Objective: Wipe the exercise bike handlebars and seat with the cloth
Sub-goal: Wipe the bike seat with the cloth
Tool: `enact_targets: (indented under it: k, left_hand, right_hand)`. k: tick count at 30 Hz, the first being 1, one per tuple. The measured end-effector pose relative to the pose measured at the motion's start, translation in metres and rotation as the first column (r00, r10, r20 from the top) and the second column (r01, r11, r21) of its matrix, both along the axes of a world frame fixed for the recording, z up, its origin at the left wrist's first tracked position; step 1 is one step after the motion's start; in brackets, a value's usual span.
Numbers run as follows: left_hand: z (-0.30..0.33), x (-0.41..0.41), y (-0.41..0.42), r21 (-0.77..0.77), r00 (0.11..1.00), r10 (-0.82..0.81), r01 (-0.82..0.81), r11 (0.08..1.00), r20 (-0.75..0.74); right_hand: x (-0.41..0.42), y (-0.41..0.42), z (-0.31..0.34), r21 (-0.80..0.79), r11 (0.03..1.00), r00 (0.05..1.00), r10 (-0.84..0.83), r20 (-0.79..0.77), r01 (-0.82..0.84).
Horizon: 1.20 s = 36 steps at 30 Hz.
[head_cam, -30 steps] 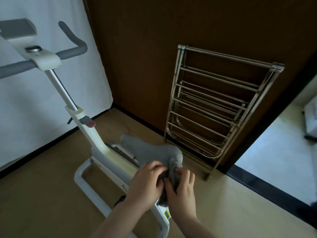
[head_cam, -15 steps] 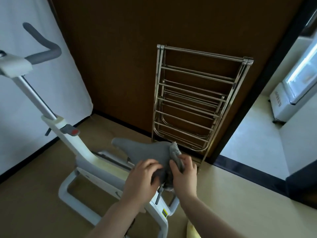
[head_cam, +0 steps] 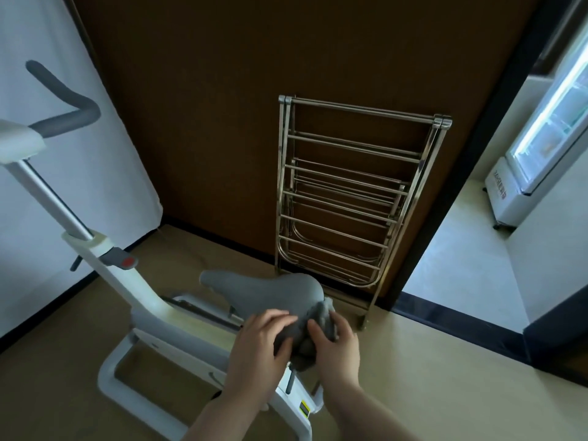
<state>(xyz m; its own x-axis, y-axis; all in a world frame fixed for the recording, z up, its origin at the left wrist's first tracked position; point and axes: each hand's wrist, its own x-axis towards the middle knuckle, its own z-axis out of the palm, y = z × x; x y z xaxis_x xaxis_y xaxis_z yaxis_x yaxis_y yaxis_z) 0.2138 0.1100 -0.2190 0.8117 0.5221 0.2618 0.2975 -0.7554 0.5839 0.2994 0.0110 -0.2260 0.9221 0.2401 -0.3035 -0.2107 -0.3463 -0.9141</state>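
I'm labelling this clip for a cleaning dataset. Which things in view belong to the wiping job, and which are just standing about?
Part of the job:
- seat
- cloth, gripped by the right hand
- left hand, resting on the seat
- handlebar

Just standing about:
- folded metal drying rack against the brown wall
- white curtain
- lit appliance through the doorway

cloth [head_cam: 321,316] on seat [head_cam: 264,289], rack [head_cam: 359,198] behind
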Motion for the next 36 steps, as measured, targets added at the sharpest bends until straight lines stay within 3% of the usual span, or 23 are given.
enact_targets:
  k: [3,6,8,13,18,22,27,36]
  left_hand:
    - [0.002,-0.002,-0.001,-0.032,1.0,-0.013,0.012,0.999,-0.025]
    - [0.003,-0.002,0.002,-0.047,0.998,-0.039,0.037,0.998,-0.047]
    - [0.003,-0.002,0.004,-0.049,0.998,-0.05,0.048,0.998,-0.039]
    - [0.001,-0.002,0.004,-0.07,0.998,-0.052,0.05,0.996,-0.025]
    - [-0.004,-0.002,0.006,-0.06,0.998,-0.056,0.057,0.997,0.01]
    - [-0.004,-0.002,0.003,-0.067,0.999,-0.032,0.033,0.997,0.025]
    - [-0.001,-0.003,0.003,-0.059,0.999,-0.046,0.047,0.997,0.014]
    - [0.015,0.011,0.01,-0.121,0.999,0.015,-0.019,0.992,-0.033]
  right_hand:
    - [-0.008,0.0,0.0,0.004,0.999,0.999,0.041,-0.027,-0.041]
    - [0.002,-0.005,0.009,0.189,0.981,0.974,0.087,-0.21,-0.047]
    - [0.013,-0.012,0.014,0.226,0.974,0.96,0.088,-0.267,-0.026]
    - [-0.013,-0.014,0.007,0.086,0.988,0.989,0.131,-0.062,-0.125]
    - [0.006,0.005,0.009,0.014,0.999,0.999,0.043,0.031,-0.044]
    - [-0.013,-0.002,0.007,-0.034,0.986,0.974,0.165,0.156,-0.161]
    - [0.005,0.007,0.008,0.004,0.995,0.991,0.102,0.089,-0.103]
    - [0.02,-0.011,0.012,0.08,0.98,0.981,0.179,0.074,-0.185]
